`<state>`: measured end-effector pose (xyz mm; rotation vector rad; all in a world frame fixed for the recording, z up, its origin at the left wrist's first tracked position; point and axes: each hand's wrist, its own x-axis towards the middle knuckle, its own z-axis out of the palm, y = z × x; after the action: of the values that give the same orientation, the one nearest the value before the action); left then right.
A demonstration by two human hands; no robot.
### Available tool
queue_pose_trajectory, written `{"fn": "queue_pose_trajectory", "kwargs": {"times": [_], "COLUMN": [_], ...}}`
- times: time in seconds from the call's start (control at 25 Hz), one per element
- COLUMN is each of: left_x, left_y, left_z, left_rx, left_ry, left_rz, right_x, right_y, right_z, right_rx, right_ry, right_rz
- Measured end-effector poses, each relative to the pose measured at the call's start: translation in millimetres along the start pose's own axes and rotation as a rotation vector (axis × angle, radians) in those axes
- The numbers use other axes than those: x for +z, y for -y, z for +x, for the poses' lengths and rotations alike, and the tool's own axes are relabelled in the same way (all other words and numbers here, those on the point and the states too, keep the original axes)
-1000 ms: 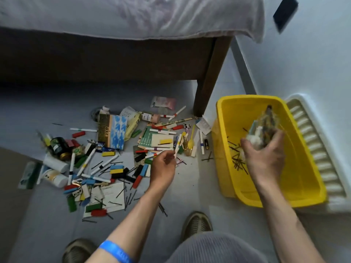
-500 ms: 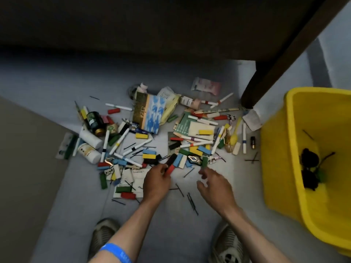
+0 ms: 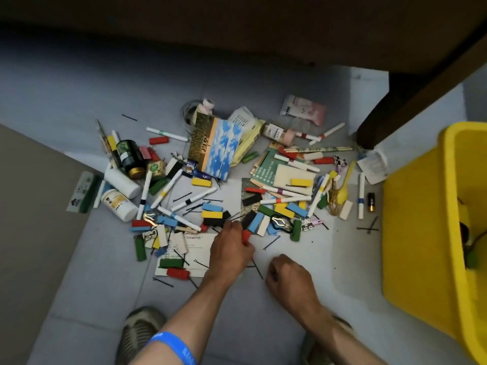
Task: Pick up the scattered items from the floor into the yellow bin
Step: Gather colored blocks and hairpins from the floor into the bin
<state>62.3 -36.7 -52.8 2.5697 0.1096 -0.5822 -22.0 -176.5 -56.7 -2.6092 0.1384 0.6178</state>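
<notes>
Head view, nearest first: two shoes at the bottom edge, blue wristband (image 3: 171, 346) on the left forearm. Right hand (image 3: 288, 279) low over bare floor, fingers curled under, no object visible in them; whether anything thin is pinched, cannot tell. Left hand (image 3: 230, 248) just ahead at the near edge of the scattered items (image 3: 237, 185), fingers bunched round a small red block (image 3: 246, 236) and dark hairpins, probably gathering several small pieces per trip. White card (image 3: 193, 248) partly under that hand, carrying a green and a red block. Beyond: coloured blocks, white pens, bottles, blue-sky booklet (image 3: 218, 148), pink packet. Yellow bin (image 3: 421, 233) at far right, beside the pile, within easy reach for dropping. Dark bed frame across the top.
</notes>
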Motion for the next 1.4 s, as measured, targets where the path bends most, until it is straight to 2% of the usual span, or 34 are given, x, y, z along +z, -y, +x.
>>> {"fn": "queue_pose_trajectory", "kwargs": {"times": [0.08,0.16,0.28,0.4,0.52,0.64,0.72,0.84,0.92,1.0,1.08,1.24,1.4], "left_x": [-5.3,-9.6,-13.4,-4.8,7.3,7.9,4.8,-0.1,-2.3,-5.4,-6.9,-27.8,-65.9], "left_y": [-3.4,-5.7,-8.2,-15.4,-21.1,-22.7,-21.8,-17.8,-17.4,-25.8,-32.9,-57.1,-107.0], "left_z": [0.6,4.7,17.8,25.6,21.0,26.6,32.2,38.3,40.1,35.1,29.1,19.1,-8.8], "left_rx": [-0.111,-0.135,-0.036,0.002,0.024,-0.043,-0.086,-0.145,-0.255,-0.389,-0.450,-0.383,-0.217], "left_ry": [0.009,-0.009,-0.047,0.054,0.050,0.058,0.087,0.105,0.142,0.252,0.293,0.260,0.299], "left_rz": [-0.207,-0.332,-0.194,0.006,0.016,-0.077,-0.166,-0.330,-0.595,-0.933,-1.092,-1.304,-1.279], "right_x": [-10.3,-24.0,-35.9,-34.6,-29.2,-26.8,-29.2,-36.7,-40.8,-45.5,-48.9,-78.4,-130.9], "right_y": [1.5,1.3,0.7,1.2,7.5,15.9,17.9,11.1,5.8,7.6,9.7,10.8,14.2], "right_z": [15.3,36.7,66.7,80.4,86.2,96.1,100.3,101.7,101.7,99.7,94.5,75.0,33.5], "right_rx": [-0.041,-0.046,-0.095,-0.175,-0.166,-0.133,-0.101,-0.079,0.004,0.154,0.229,0.291,0.220], "right_ry": [-0.189,-0.208,-0.077,-0.087,-0.101,-0.093,-0.064,-0.068,-0.097,-0.072,-0.062,-0.159,-0.301], "right_rz": [-0.012,-0.095,-0.293,-0.395,-0.370,-0.276,-0.171,0.121,0.406,0.703,0.881,1.231,1.421]}}
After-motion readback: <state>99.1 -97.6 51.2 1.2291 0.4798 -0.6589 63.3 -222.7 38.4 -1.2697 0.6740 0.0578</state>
